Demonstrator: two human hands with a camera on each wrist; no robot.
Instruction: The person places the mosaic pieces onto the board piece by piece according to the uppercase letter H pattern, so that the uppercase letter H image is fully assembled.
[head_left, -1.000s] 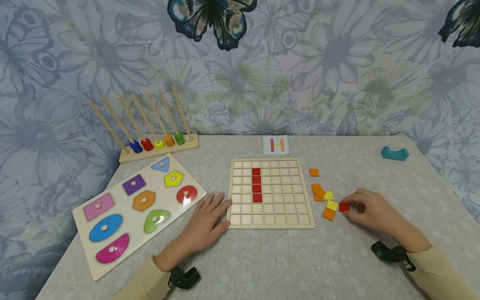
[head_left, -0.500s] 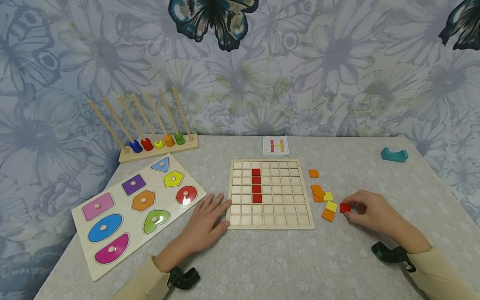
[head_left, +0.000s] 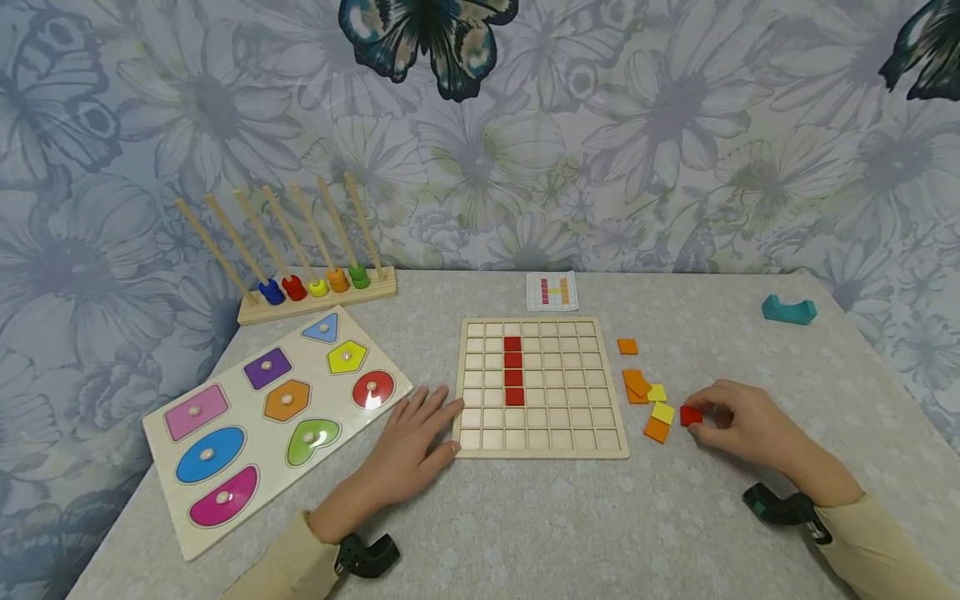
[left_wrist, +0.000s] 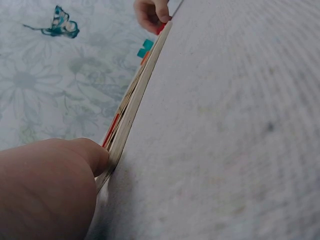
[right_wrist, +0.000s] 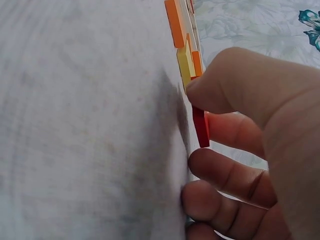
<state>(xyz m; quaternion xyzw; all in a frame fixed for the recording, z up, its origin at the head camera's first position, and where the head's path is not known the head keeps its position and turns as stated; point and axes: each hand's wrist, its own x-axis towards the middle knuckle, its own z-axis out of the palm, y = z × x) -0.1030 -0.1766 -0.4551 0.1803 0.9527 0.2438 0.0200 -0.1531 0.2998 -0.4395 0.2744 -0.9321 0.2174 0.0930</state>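
Note:
My right hand (head_left: pixel 738 423) pinches a red square tile (head_left: pixel 691 415) between thumb and forefinger, just right of the loose tiles. In the right wrist view the red tile (right_wrist: pixel 201 127) shows below the thumb, close over the tabletop. My left hand (head_left: pixel 415 446) lies with straight, spread fingers at the left edge of the wooden grid board (head_left: pixel 540 446), fingertips right at its frame. On the board, a column of red tiles (head_left: pixel 513 377) fills several cells of one row running away from me. Beside the board lie several orange tiles (head_left: pixel 628 347) and two yellow tiles (head_left: pixel 662 412).
A pattern card (head_left: pixel 551 291) lies behind the board. At left are a shape puzzle board (head_left: pixel 247 492) with knobbed pieces and a peg stand (head_left: pixel 318 306) with coloured beads. A teal curved block (head_left: pixel 789 309) sits at the back right, near the papered wall (head_left: pixel 675 167).
Almost nothing moves. Both hands keep their places, the right one holding the red tile throughout; the whole view shifts very slightly.

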